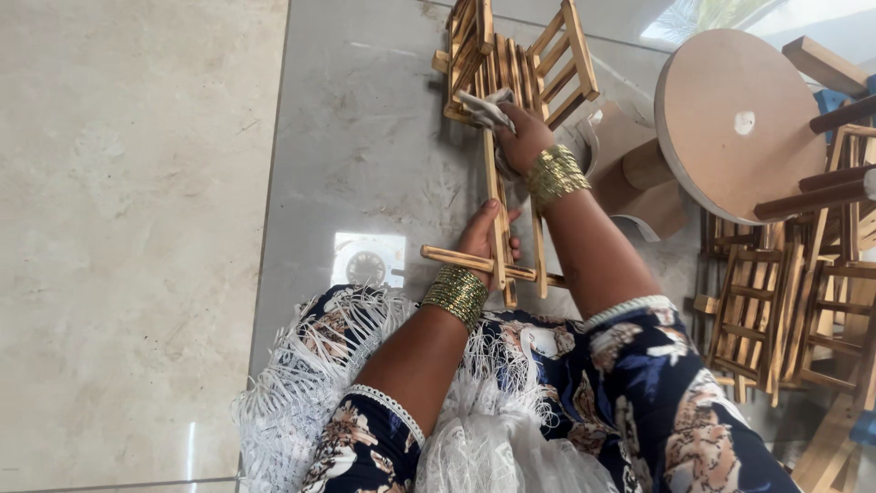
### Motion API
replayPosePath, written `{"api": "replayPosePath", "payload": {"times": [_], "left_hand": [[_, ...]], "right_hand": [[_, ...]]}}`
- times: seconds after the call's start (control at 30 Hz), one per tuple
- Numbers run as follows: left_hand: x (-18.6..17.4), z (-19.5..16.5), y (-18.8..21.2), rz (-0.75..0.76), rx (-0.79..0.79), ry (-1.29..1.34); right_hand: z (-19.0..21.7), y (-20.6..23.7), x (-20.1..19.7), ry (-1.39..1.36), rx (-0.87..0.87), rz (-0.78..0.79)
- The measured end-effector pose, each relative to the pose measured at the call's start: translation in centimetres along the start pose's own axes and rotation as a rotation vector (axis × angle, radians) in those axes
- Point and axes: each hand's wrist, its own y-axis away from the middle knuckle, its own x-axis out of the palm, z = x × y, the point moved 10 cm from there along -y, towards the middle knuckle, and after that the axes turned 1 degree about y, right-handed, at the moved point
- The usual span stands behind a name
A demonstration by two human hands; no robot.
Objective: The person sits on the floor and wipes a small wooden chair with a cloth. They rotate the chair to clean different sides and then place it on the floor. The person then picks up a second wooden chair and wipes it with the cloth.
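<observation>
Fingertips of the right hand [522, 137] are hidden by a crumpled white cloth [485, 108] clenched against the slatted light-wood frame [511, 73] lying on the grey tiled floor [365, 137]; its lower rails are grasped by the left hand [482, 239].

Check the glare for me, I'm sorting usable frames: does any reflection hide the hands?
Head view: a bright reflection sits on the glossy floor beside the left hand, not covering it; the right hand and wooden rack look sharp.

Small craft workshop set up on a polished tile floor [137, 228]. Evidence: a stack of unfinished slatted wooden frames [785, 301] at the right, a round wooden disc [730, 119] on a stub, and loose timber offcuts [826, 64].
</observation>
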Motion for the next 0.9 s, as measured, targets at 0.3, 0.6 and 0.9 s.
{"api": "replayPosePath", "payload": {"times": [0.3,0.6,0.9], "left_hand": [[1.9,0.1,-0.9,0.208,0.105,0.174],[-1.7,0.2,-1.0,-0.074,0.015,0.136],[-3.3,2.1,-0.3,0.014,-0.041,0.364]], "right_hand": [[-1.0,16.0,-1.9,-0.144,-0.289,0.164],[-0.6,23.6,-10.7,-0.518,-0.003,-0.196],[11.8,21.8,-7.2,0.106,-0.457,-0.240]]}}
